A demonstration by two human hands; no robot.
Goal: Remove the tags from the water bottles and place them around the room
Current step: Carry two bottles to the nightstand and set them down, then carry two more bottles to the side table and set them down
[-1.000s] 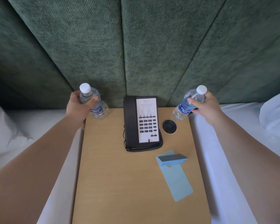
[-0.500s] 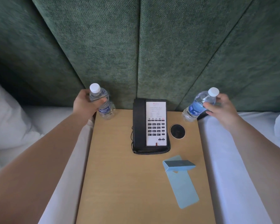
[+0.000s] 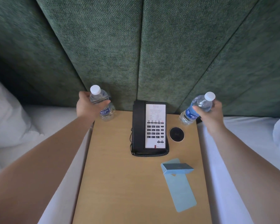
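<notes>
Two clear water bottles with white caps and blue labels stand at the back corners of a wooden nightstand [image 3: 120, 183]. My left hand [image 3: 86, 107] is wrapped around the left bottle [image 3: 102, 104], which stands upright at the back left corner. My right hand [image 3: 210, 113] grips the right bottle [image 3: 196, 109] near its shoulder; this bottle leans to the right with its base on the back right corner. A light blue paper tag [image 3: 179, 186], folded over at its top, lies flat on the front right of the nightstand.
A black desk phone [image 3: 149, 128] with a coiled cord sits at the back centre, a round black coaster [image 3: 176, 134] just right of it. Green padded wall panels [image 3: 141, 54] rise behind. White bedding [image 3: 242, 159] and a white pillow [image 3: 5, 120] flank the nightstand.
The view has shifted a little, so everything sits slightly further right in frame. My right hand has closed more firmly around the right bottle. Both bottles stay at their corners.
</notes>
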